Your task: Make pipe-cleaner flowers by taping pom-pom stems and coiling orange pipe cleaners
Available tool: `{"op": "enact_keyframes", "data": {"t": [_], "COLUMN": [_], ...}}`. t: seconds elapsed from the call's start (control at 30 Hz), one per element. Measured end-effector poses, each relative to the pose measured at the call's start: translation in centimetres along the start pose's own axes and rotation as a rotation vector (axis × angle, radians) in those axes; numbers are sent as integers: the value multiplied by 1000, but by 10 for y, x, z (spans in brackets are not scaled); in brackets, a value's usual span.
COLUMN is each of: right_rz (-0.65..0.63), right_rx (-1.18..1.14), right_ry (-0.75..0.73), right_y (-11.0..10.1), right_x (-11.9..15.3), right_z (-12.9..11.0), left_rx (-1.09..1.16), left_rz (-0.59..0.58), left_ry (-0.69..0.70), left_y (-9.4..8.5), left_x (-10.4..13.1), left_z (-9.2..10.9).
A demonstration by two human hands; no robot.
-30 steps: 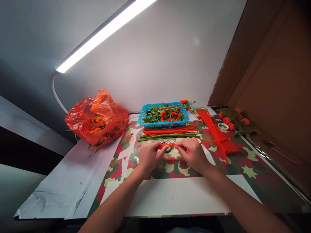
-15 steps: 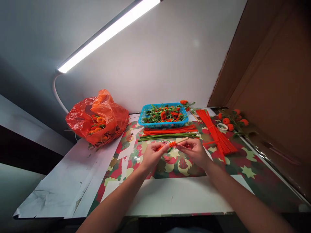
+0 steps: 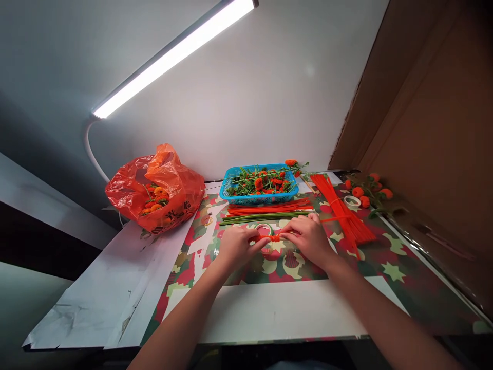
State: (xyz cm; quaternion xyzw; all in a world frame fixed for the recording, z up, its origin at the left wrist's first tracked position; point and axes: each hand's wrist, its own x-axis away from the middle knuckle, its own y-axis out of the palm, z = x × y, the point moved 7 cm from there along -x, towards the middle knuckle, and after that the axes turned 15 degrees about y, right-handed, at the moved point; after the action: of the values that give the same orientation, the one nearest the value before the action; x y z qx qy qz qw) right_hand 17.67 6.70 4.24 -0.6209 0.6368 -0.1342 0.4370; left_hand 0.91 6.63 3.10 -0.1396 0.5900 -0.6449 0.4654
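An orange coiled pipe cleaner (image 3: 275, 238) stretches between my two hands above the patterned tabletop. My left hand (image 3: 236, 247) pinches its left end between thumb and fingers. At the other end, my right hand (image 3: 308, 237) is closed on it with thumb and fingertips. The hands cover both ends of the coil. Just behind it lies a roll of green tape (image 3: 264, 228). Green pipe cleaners (image 3: 265, 218) and red-orange pipe cleaners (image 3: 265, 208) lie in rows beyond the hands.
A blue basket (image 3: 259, 199) of orange flowers with green stems stands at the back. A red plastic bag (image 3: 181, 190) of flowers is at left. To the right are a bundle of red-orange pipe cleaners (image 3: 344, 218), a white tape roll (image 3: 352, 201) and more flowers (image 3: 358, 192). White board (image 3: 300, 311) lies in front.
The light wooden stick seen in the coil by my right hand no longer shows. My right hand has turned over the coil's right end, and both hands are slightly lower.
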Motion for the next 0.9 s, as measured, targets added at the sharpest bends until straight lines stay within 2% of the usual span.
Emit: {"op": "enact_keyframes", "data": {"t": [0.13, 0.23, 0.4, 0.53, 0.63, 0.8, 0.83, 0.9], "right_rz": [185, 281, 311, 233, 131, -276, -331, -334], "right_rx": [73, 96, -83, -284, -419, -564, -529, -408], "right_ry": [-116, -165, -148, -90, -9, 92, 89, 53], "right_y": [-6, -8, -13, -15, -14, 1, 3, 1], "right_x": [7, 13, 17, 15, 11, 3, 2, 0], "right_z": [-10, -17, -22, -18, -10, -1, -1, 0], "left_rx": [51, 126, 434, 625, 766, 757, 714, 585], "left_rz": [29, 110, 225, 275, 268, 179, 144, 67], "left_ry": [-127, -203, -303, -351, -324, -94, -38, 62], "left_y": [2, 1, 7, 13, 18, 12, 9, 4], "left_x": [2, 4, 8, 8, 6, 2, 2, 1], "left_z": [-1, -2, -7, -8, -6, 0, 1, 2]}}
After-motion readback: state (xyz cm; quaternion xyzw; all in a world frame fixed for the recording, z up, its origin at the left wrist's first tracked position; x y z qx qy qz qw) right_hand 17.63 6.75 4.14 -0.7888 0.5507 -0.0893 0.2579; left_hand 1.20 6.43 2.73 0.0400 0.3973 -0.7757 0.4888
